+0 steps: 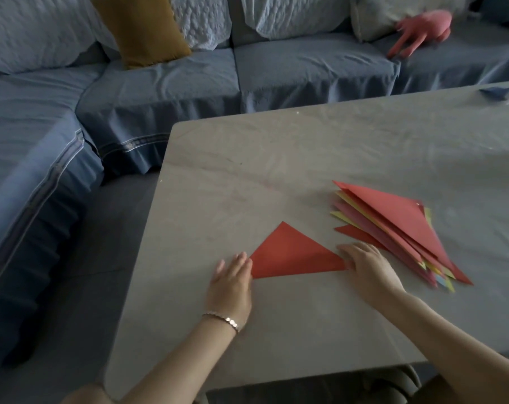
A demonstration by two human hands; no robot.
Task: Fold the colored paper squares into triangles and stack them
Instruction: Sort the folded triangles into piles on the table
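Sofa: one blue sectional sofa (165,80) wraps round the bench from 9 o'clock to 1 o'clock.
Bench: one grey bench (305,147) fills the middle and right of the view and carries all the paper.
Pale pillows: several lean along the sofa back at 12 o'clock. The frame edge crops them, so the count cannot be told.
Stack: one loose, fanned stack of folded triangles (393,217) lies on the bench at 2 o'clock from the single triangle. A red sheet is on top, with pink, yellow, green and blue edges showing beneath. The number of layers cannot be counted.
Mustard cushion: one mustard cushion (142,30) stands on the sofa at 11 o'clock.
Red triangle: one red triangle (291,255), already folded, lies flat on the bench between the two hands, apart from the stack.
Left hand: the left hand (231,284) lies flat at 8 o'clock of the triangle. Its fingers are straight and released, with the tips at the paper's left corner.
Right hand: the right hand (367,266) lies flat at 3 o'clock of the triangle. Its fingers are straight and released, resting on the paper's right corner, just beside the stack.
Pink toy: one pink soft toy (419,30) lies on the sofa at 1 o'clock.
Dark blue object: one dark blue object (498,93) sits at the bench's far right edge, too blurred to identify.
Bracelet: one bracelet (222,319) circles the left wrist.
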